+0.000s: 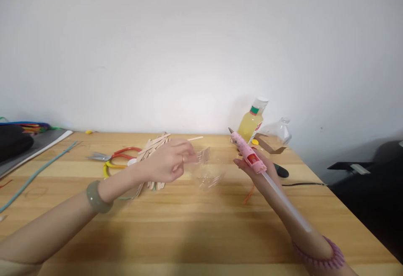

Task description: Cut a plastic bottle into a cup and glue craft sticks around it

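My right hand (256,164) grips a pink hot glue gun (247,152), its nozzle pointing up and to the left. A long translucent glue stick (286,202) sticks out of its back end over my forearm. My left hand (170,160) is closed, fingertips pinching the edge of a clear, shiny plastic piece (203,156); its shape is blurred. More clear plastic (210,179) shows on the table just below it. Under and behind my left hand lies a pile of wooden craft sticks (155,143), partly hidden by the hand.
Scissors with red and yellow handles (121,158) lie left of the sticks. A bottle of yellowish liquid (251,122) stands near the wall, with a clear flask-like container (283,131) beside it. A black cable (304,184) crosses the right edge; a blue strip (37,173) lies left.
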`<state>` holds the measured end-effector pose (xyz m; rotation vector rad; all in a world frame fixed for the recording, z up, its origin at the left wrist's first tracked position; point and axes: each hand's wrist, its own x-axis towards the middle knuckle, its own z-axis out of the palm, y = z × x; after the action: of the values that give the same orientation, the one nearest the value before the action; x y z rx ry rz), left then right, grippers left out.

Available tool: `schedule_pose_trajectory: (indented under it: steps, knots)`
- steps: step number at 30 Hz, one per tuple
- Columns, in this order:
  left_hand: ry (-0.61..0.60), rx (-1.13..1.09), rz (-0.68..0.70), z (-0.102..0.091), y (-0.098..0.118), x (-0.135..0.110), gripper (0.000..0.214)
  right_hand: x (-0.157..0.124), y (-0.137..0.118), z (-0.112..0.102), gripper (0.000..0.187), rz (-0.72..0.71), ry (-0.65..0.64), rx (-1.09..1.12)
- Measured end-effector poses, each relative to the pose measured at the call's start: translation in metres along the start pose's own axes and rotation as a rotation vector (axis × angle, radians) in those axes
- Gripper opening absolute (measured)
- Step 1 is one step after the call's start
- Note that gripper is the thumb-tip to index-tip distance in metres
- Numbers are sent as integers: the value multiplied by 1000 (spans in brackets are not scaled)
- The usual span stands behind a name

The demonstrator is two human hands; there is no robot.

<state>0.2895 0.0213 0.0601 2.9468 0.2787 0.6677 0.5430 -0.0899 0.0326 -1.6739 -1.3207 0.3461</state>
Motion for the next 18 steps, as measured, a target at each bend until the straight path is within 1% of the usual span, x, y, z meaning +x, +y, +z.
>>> schedule_pose_trajectory:
  steps: [2, 3, 4, 5, 6, 8, 10, 13, 18]
  knots:
    - [128, -90, -224, -2, -1, 4, 31, -2, 1, 5, 26, 10, -10, -5]
    - [157, -115, -352, -1, -1, 7, 30, -3, 2, 8, 27, 14, -11, -7]
    - [147, -131, -464, 0, 0, 11, 29, -4, 3, 10, 27, 16, -6, -9]
    - [102, -144, -554, 3, 2, 16, 31, -4, 3, 12, 27, 16, -9, -7]
    - [37, -154, -612, 7, 5, 20, 35, -5, 4, 14, 26, 17, -17, -5]
    - [-63, -152, -679, 17, 11, 29, 38, -5, 3, 16, 27, 10, -36, -13]
    - [-96, -121, -722, 27, 17, 36, 31, -5, 2, 17, 29, 5, -45, -43]
    - [-80, -88, -779, 39, 22, 44, 21, -5, 1, 20, 32, 15, -38, -78]
    - [-33, -109, -836, 48, 21, 47, 23, -5, 3, 25, 34, -10, -49, -67]
